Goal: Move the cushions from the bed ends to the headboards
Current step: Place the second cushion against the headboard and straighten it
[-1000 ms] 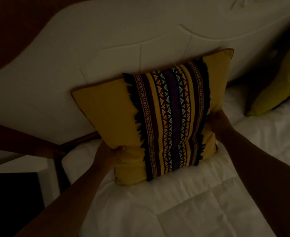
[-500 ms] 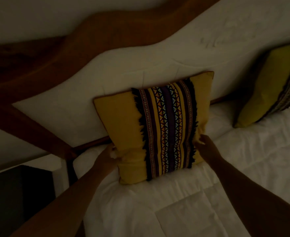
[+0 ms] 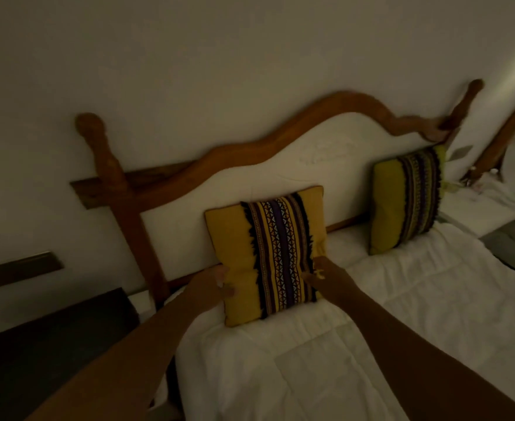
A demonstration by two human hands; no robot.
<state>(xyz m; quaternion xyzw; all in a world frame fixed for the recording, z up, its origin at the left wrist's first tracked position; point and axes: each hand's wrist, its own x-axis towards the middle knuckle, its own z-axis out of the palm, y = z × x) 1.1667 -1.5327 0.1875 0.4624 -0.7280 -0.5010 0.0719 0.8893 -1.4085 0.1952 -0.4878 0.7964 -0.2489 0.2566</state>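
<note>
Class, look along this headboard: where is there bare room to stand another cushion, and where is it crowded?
Free: the white padded headboard between the yellow cushion with a woven striped band and the greenish striped cushion, and the white quilt below. Crowded: the yellow cushion's lower edge, where the left hand and right hand grip.

Two bare forearms come up from the bottom edge of the view, one on each side. No sleeve covers either as far as the frame shows, and no watch, band or bracelet shows at either wrist. The left hand is bare and ungloved, with short rounded fingertips and pale nails catching the dim light. The right hand is likewise bare; in this low light it cannot be told whether any finger carries a ring.
</note>
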